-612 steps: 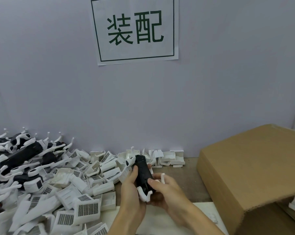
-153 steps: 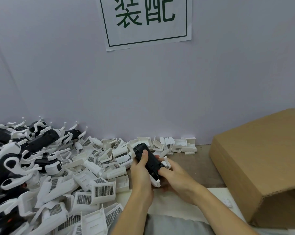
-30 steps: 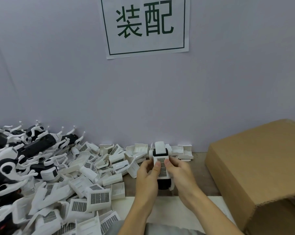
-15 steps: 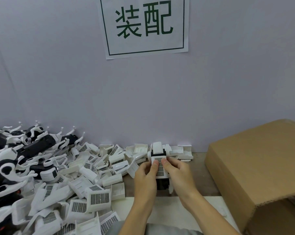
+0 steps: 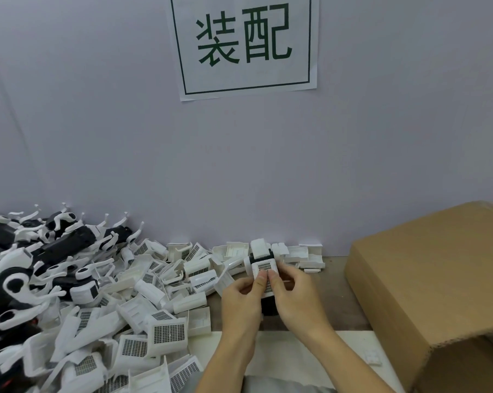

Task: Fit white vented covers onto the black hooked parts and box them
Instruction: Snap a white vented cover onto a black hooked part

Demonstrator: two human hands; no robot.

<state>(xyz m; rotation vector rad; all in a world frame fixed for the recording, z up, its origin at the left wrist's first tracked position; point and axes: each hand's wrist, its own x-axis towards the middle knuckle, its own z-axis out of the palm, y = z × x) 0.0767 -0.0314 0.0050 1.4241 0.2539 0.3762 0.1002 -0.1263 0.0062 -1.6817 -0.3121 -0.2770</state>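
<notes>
I see both hands at frame centre, low, holding one assembly between them; left hand (image 5: 241, 300) at 9 o'clock of the part, right hand (image 5: 295, 296) at 3 o'clock; both thumbs meet on the grille face of the white vented cover (image 5: 263, 269), fingers curled round the sides, so each hand grips the piece; the cover sits over the black hooked part (image 5: 269, 306), whose dark body shows only below the thumbs, at 6 o'clock of the cover; whether the cover is fully seated I cannot tell.

Assembly is held upright just above the brown table (image 5: 336, 282), a white hook tab sticking up at its 12 o'clock; it sits just in front of the wall-side row of loose pieces.

At 9 o'clock of the hands, a big pile of loose white covers (image 5: 166, 333), grilles facing all ways, spreading to the bottom edge; further out at 9 to 10 o'clock, a heap of black parts with white hooks (image 5: 67, 246) against the wall.

At 3 o'clock, a cardboard box (image 5: 432, 285), near the right hand but apart from it; its inside is not visible to me.

At 6 o'clock of the hands, a white sheet (image 5: 296, 355) on the table edge under the forearms; a small white scrap (image 5: 372, 357) lies on it at 4 o'clock.

At 12 o'clock, a paper sign (image 5: 244, 43) with green characters on the grey wall.
</notes>
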